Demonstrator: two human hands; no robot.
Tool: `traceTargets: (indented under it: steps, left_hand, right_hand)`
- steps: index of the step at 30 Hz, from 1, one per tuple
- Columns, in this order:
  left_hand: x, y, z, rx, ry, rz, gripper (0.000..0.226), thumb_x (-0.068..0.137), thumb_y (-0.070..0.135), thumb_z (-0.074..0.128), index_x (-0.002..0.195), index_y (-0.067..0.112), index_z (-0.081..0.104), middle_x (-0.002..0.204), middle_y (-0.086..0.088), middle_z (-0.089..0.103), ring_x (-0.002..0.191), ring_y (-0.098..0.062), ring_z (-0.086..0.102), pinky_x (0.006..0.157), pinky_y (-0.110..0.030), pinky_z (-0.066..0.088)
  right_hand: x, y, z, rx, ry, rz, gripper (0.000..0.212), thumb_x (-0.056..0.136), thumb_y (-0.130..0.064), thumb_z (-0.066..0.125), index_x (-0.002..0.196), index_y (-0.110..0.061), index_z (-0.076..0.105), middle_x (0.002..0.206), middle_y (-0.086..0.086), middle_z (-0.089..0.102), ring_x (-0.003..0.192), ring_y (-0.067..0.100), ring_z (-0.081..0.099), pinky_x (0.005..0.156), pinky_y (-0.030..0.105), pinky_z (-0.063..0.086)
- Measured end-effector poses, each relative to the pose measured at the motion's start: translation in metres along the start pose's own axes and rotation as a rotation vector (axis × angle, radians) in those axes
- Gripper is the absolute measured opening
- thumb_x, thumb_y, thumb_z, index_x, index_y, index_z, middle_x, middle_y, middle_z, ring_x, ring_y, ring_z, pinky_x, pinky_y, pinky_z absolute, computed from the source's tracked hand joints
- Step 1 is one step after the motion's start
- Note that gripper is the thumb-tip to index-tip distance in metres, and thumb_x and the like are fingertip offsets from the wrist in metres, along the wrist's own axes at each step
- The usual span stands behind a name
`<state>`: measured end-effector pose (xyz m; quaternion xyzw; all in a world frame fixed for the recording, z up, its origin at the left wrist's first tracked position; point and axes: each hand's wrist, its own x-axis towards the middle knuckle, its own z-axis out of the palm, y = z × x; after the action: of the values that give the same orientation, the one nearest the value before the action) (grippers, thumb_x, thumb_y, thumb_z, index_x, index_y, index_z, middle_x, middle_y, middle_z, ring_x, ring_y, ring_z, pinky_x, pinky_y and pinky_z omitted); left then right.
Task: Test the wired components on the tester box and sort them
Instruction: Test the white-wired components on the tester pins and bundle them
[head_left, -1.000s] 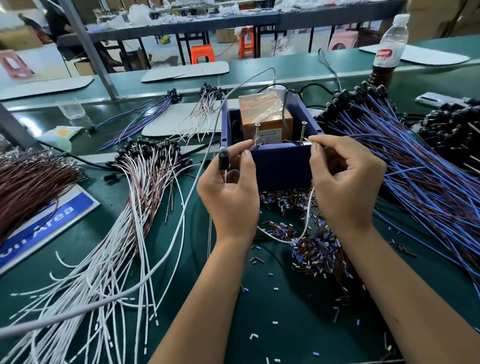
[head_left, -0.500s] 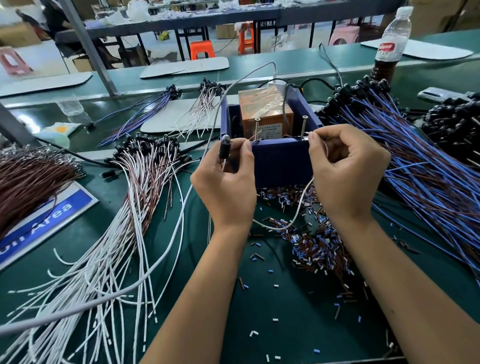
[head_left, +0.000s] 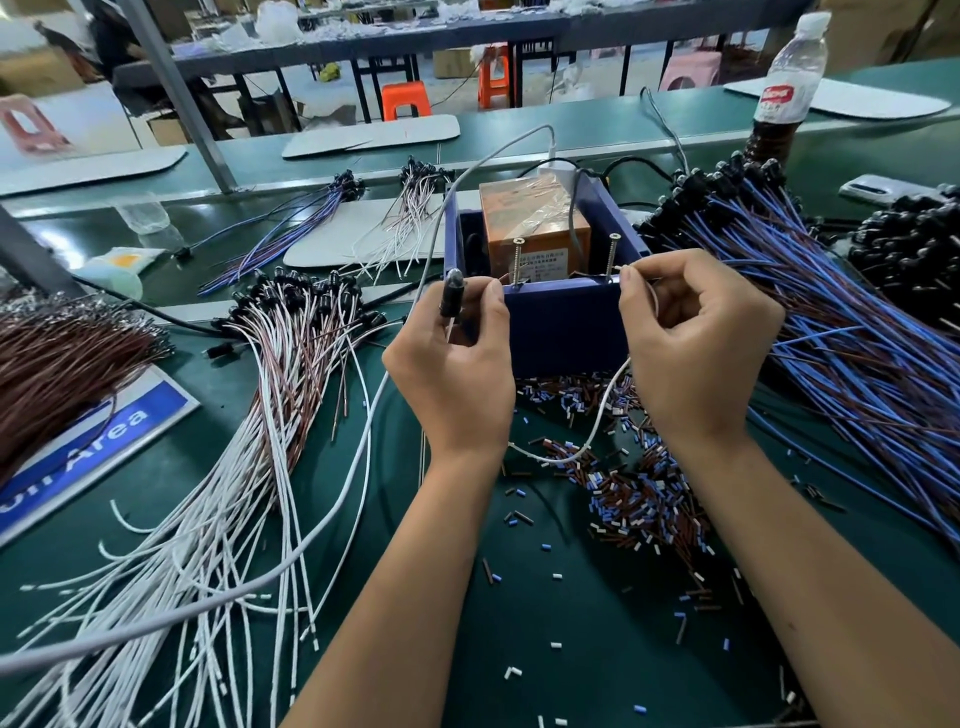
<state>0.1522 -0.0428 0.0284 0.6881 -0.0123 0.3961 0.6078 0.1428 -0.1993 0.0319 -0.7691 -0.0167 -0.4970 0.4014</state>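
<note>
A person's two bare hands work at a blue tester box (head_left: 566, 332) that sits near the middle of a green bench (head_left: 545, 649), a little toward its far edge. The left hand (head_left: 457, 374) is closed around a small black component (head_left: 451, 293), its rounded tip pointing up, just beside the box's near-left corner. The right hand (head_left: 696, 343) pinches the end of a thin white lead (head_left: 597, 421) against the box's front rim, close to the right-hand one of two upright screws (head_left: 614, 257). The lead sags in a loop between the two hands, which suggests one component is being tested at this moment. Whether the lead actually touches the screw cannot be told.

As for progress — the job looks well under way but far from done. Along the bench's left side lies a fanned pile of white- and brown-wired components (head_left: 249, 467), likely a sorted pile. On the right side, reaching to the right edge, lies a much larger heap of blue-wired components (head_left: 831, 332). Two small bundles (head_left: 363, 218) rest toward the far edge — perhaps separate sorted groups, though that is a guess. Which piles are tested and which wait cannot be told for certain. Short cut scraps of insulation (head_left: 639, 493) litter the bench just in front of the box. A drink bottle (head_left: 789, 88) stands at the far right.
</note>
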Motion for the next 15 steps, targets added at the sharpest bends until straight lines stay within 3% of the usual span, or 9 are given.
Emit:
traceTargets:
  steps: [8,12,15]
  left_hand:
    - [0.001,0.005,-0.001,-0.021,0.006,-0.027,0.010,0.092,0.019,0.074,0.087,0.010,0.076,0.073,-0.001,0.073,0.067,-0.019,0.070,0.069,-0.043,0.060]
    - [0.002,0.007,-0.004,0.006,0.038,-0.042,0.008,0.092,0.015,0.075,0.086,0.011,0.075,0.072,-0.002,0.073,0.066,-0.019,0.070,0.067,-0.036,0.060]
    - [0.014,0.014,-0.011,-0.020,0.155,-0.126,0.012,0.092,0.013,0.075,0.082,0.021,0.073,0.074,-0.003,0.074,0.069,-0.020,0.071,0.067,-0.027,0.057]
  right_hand:
    - [0.000,0.001,0.000,0.012,-0.002,0.001,0.015,0.098,-0.022,0.070,0.086,-0.013,0.075,0.068,-0.007,0.064,0.060,0.010,0.059,0.056,0.032,0.049]
    - [-0.003,0.001,0.001,0.015,-0.003,0.017,0.014,0.098,-0.021,0.070,0.086,-0.015,0.074,0.068,-0.009,0.064,0.060,0.011,0.060,0.056,0.030,0.049]
    - [-0.001,0.000,-0.002,0.024,0.031,0.076,0.012,0.098,-0.022,0.070,0.087,-0.017,0.073,0.071,-0.013,0.064,0.062,0.008,0.061,0.057,0.028,0.050]
